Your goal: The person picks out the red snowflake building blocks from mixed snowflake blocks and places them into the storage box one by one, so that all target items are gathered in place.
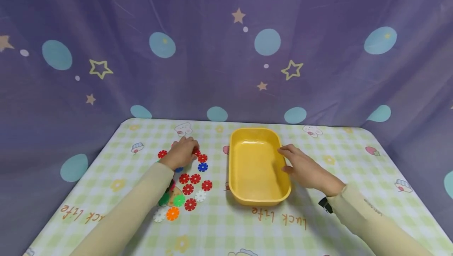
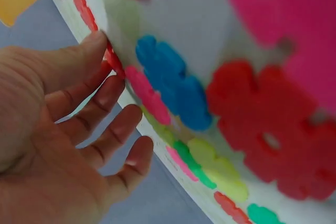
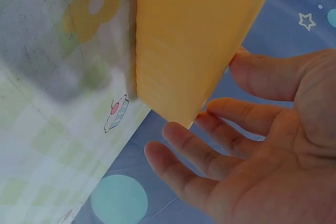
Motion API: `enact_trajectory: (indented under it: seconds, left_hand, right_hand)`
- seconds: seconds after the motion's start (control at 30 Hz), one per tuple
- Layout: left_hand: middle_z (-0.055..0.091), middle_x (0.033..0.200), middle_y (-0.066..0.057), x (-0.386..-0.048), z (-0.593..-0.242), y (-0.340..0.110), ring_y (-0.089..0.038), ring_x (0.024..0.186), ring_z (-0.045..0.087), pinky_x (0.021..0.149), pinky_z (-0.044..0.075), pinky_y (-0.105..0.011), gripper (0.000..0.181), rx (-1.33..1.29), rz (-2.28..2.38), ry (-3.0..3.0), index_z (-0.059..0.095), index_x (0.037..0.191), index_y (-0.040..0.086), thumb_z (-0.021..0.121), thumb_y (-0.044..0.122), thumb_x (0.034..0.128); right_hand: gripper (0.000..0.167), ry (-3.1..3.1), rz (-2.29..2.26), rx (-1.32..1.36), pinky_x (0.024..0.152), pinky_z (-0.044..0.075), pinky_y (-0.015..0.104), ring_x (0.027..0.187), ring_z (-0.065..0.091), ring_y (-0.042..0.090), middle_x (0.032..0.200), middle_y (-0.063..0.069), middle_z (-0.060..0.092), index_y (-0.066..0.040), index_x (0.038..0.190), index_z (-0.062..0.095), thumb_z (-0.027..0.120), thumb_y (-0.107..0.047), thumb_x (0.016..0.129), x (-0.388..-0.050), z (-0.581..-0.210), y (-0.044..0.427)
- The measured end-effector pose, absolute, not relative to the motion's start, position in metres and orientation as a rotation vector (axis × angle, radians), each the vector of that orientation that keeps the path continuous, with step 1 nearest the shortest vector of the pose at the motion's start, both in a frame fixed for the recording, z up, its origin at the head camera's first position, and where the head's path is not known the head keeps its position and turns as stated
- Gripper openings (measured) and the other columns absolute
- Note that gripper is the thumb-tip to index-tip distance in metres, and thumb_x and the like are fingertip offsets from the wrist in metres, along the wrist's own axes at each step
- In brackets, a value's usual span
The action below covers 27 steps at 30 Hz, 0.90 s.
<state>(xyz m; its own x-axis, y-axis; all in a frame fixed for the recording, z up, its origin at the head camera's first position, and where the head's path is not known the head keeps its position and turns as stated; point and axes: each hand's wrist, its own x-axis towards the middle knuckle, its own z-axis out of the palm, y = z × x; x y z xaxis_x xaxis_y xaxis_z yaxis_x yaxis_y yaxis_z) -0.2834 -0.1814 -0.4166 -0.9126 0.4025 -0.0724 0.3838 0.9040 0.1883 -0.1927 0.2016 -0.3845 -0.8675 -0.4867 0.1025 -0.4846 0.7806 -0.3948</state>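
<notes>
Pale sleeves (image 1: 132,209) up front, left grip (image 1: 179,153) pinching a red disc (image 2: 114,61) toward the table's (image 1: 219,232) left edge, light, stiff plastic by its looks, best taken by the rim, while the right grip (image 1: 306,169), loosely spread, hovers at the yellow tub (image 1: 260,201).

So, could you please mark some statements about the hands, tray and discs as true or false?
1. The right hand is at the rim of the yellow tray. True.
2. In the head view, the coloured discs lie left of the tray. True.
3. The left hand is inside the tray. False: it is among the discs.
4. A white disc lies beside the orange disc. True.
5. The tray is upside down. False: its open side faces up.
</notes>
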Motion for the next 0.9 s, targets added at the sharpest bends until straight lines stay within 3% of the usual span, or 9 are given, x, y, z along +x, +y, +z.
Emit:
enact_trajectory:
  seconds: [0.23, 0.53, 0.9]
  left_hand:
    - [0.051, 0.089, -0.004, -0.29, -0.41, -0.183, -0.027, 0.093, 0.045, 0.081, 0.037, -0.046, 0.017, 0.547, 0.253, 2.869, 0.059, 0.093, 0.008, 0.069, 0.019, 0.0868]
    - [0.057, 0.09, -0.001, -0.302, -0.415, -0.192, -0.022, 0.087, 0.051, 0.089, 0.036, -0.049, 0.024, 0.396, 0.406, 2.765, 0.058, 0.097, 0.009, 0.072, 0.022, 0.0838]
    - [0.057, 0.088, -0.001, -0.305, -0.418, -0.196, -0.023, 0.084, 0.048, 0.082, 0.038, -0.043, 0.03, 0.376, 0.432, 2.802, 0.059, 0.095, 0.01, 0.077, 0.029, 0.0792]
  right_hand:
    - [0.051, 2.95, -0.68, -0.808, 0.096, 0.039, 0.048, 0.122, 0.044, 0.035, 0.133, 0.02, 0.041, 0.012, 0.133, 0.044, 0.064, -0.003, 0.089, -0.195, -0.383, 0.201]
    - [0.051, 2.926, -0.721, -0.793, 0.096, 0.039, 0.048, 0.122, 0.044, 0.034, 0.133, 0.019, 0.04, 0.011, 0.134, 0.043, 0.064, -0.002, 0.088, -0.197, -0.384, 0.201]
    - [0.054, 2.928, -0.738, -0.814, 0.095, 0.04, 0.047, 0.121, 0.045, 0.033, 0.133, 0.019, 0.041, 0.009, 0.134, 0.044, 0.068, -0.005, 0.087, -0.2, -0.386, 0.205]
